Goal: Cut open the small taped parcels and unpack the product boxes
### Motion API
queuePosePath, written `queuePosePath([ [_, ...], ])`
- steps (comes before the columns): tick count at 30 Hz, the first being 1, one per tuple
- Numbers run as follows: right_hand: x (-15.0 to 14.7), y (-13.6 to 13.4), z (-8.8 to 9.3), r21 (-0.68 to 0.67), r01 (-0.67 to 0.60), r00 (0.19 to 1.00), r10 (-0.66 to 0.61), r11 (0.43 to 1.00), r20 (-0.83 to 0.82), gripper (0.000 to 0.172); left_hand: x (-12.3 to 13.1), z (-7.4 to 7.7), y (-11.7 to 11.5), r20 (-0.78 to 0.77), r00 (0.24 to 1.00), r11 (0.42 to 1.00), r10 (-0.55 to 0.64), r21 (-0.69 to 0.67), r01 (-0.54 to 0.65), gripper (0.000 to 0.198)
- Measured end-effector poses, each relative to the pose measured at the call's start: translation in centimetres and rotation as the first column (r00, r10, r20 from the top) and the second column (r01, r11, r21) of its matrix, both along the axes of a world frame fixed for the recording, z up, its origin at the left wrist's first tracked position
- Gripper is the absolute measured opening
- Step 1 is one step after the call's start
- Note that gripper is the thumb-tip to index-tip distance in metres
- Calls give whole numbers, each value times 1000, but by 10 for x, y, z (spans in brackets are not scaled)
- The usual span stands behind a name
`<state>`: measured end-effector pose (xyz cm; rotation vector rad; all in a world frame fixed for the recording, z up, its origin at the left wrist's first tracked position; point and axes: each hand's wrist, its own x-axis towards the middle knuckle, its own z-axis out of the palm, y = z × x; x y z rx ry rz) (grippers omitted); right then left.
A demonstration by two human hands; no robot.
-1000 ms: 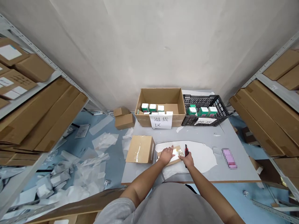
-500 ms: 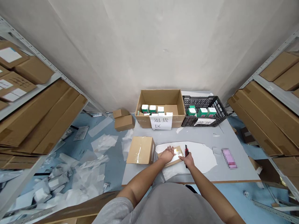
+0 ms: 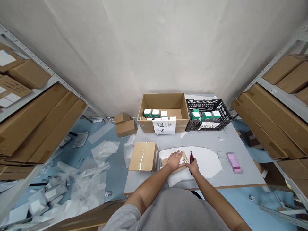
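Observation:
A small cardboard box [image 3: 184,158] with shiny tape lies on the white sheet [image 3: 204,163] at the front of the table. My left hand [image 3: 174,160] rests flat on top of it, fingers stretched out. In my right hand [image 3: 193,166] is a red and black box cutter [image 3: 192,157], pointing away from me. The thumb of that hand reaches toward the right edge of the small box; whether it presses on it I cannot make out. Just left of my hands stands a taped cardboard carton [image 3: 143,156].
At the back of the table are an open cardboard box [image 3: 144,127] and a black plastic crate [image 3: 225,120], both holding green-and-white boxes and bearing paper signs. A pink, blurred item [image 3: 234,163] lies at right. Shelves with cartons flank the table; scrap paper [image 3: 72,202] litters the floor.
My left hand has shifted slightly over the small box, covering more of its white label. The box cutter stays in my right hand. The whole view has moved a little.

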<state>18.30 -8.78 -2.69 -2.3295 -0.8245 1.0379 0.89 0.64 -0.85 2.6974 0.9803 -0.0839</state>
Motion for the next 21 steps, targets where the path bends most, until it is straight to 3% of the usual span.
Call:
queuePosePath([
  [7, 0, 0, 14, -27, 24, 998, -25, 999, -53, 83, 6, -9, 7, -26, 994, 994, -109, -12, 109, 69],
  [13, -4, -14, 18, 110, 63, 998, -65, 992, 12, 64, 16, -27, -2, -55, 998, 996, -13, 85, 17, 60],
  [17, -11, -29, 19, 171, 175, 968, -138, 970, -209, 41, 21, -36, -7, -24, 1000, 992, 10, 125, -7, 64],
  [21, -20, -34, 20, 133, 252, 871, -165, 959, -462, 44, 18, -37, -3, -22, 1000, 996, -1, 86, 3, 63],
])
